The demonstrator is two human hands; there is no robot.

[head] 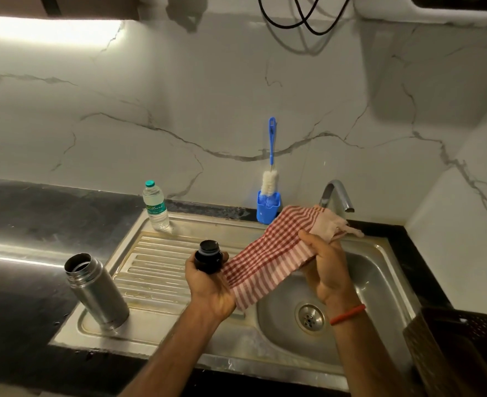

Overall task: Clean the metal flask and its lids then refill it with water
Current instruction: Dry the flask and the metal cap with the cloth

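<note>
The open metal flask (96, 292) stands upright on the left end of the sink's drainboard (150, 262), with no lid on it. My left hand (209, 287) holds a black lid (207, 256) above the drainboard. A red and white checked cloth (270, 253) stretches between both hands. Its lower corner lies under my left palm. My right hand (326, 267) grips the cloth's upper end over the sink bowl (374, 287).
A clear plastic water bottle (155, 206) with a green cap stands at the back of the drainboard. A blue bottle brush (270, 173) stands in a blue holder (268, 209) by the wall. The tap (336, 196) arches over the bowl. A dark basket (462, 342) sits at the right.
</note>
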